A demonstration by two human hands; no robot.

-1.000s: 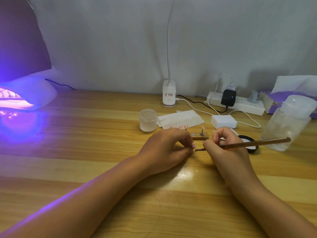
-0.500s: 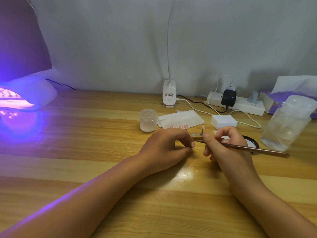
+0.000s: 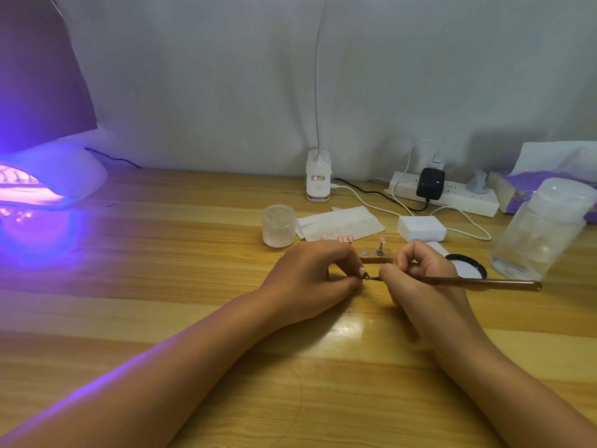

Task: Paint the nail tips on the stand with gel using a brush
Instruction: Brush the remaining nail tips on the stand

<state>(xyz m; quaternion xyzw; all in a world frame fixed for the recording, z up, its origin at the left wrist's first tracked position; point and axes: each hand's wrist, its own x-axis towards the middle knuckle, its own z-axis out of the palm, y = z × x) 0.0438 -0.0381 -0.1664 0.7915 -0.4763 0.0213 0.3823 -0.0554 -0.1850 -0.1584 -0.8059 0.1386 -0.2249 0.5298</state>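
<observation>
Left hand (image 3: pixel 311 279) just left of brush (image 3: pixel 478 282) tip, knuckles up, fingers curled, thumb and forefinger pinching small nail tip (image 3: pixel 362 270). Left forearm runs from lower left corner, bare. Right hand (image 3: pixel 420 276) around brush near bristle end, fingers curled on handle, forefinger bent high above it, back of hand toward camera. Right forearm enters from lower right, bare. Hands close together, apart by small gap at brush tip; brush tip meets left fingertips (image 3: pixel 359 279).
</observation>
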